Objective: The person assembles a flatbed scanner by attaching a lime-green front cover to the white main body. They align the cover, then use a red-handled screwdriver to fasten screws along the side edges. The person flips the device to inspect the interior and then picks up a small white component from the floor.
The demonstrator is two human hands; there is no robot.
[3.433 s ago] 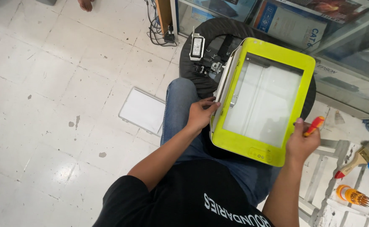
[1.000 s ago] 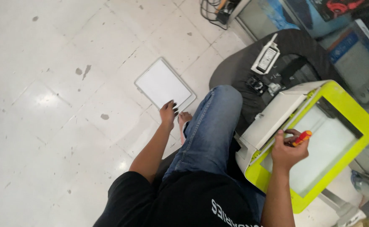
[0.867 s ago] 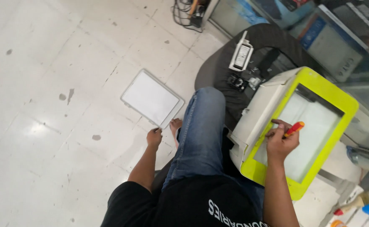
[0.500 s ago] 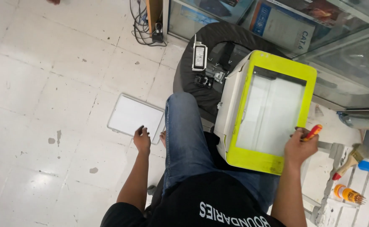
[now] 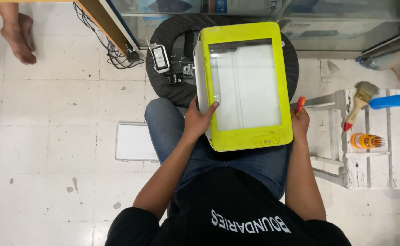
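Observation:
A yellow-framed scanner unit (image 5: pixel 242 86) with a glass top lies across my lap, its white side facing left. My left hand (image 5: pixel 199 119) grips its left edge, thumb on the yellow frame near a small white catch. On the unit's right side, my right hand (image 5: pixel 300 122) rests against the edge and holds a red-handled screwdriver (image 5: pixel 300 105). A white flat lid panel (image 5: pixel 135 141) lies on the floor tiles just left of my left knee.
A round black stool (image 5: pixel 172 59) with a small black-and-white device (image 5: pixel 158 58) and loose parts stands beyond the unit. A white wooden rack (image 5: pixel 377 136) at right holds a paintbrush, a blue tool and an orange bit set. Cables and another person's bare foot (image 5: pixel 18 36) lie top left.
My left hand has come up from the white panel on the floor and taken hold of the unit's left edge. The view has swung square over the unit.

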